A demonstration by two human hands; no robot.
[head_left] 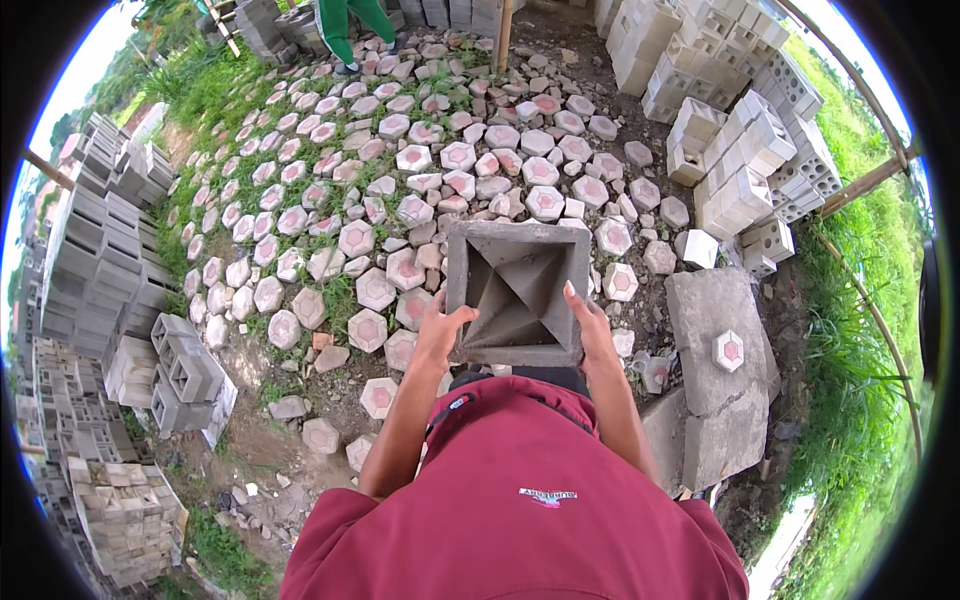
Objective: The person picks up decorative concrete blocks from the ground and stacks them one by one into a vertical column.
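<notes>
Maroon shirt [520, 450] fabric fills the lower middle, with the wearer's two forearms reaching forward on either side of it. Just beyond the shirt sits a square grey concrete piece [514, 290], its hollow side facing up, the inner faces sloping down to meet near the centre. The left hand [440, 332] is partly closed on its left side, thumb over the rim; the right hand [592, 330] grips the opposite side likewise, thumb pointing up along the edge. Most of the other fingers are hidden, and I cannot tell whether the piece also rests on something below. Ahead and to the left, hexagonal pavers [458, 156] with reddish centres lie spread over stony, grassy ground. Grey slabs [715, 418] lie to the right, with a single hexagonal paver [728, 351] on top. Hollow blocks [185, 370] are stacked at the left, paler blocks [745, 150] at the upper right. At the far edge, a person in green trousers [368, 15] stands near a wooden post [503, 35].
</notes>
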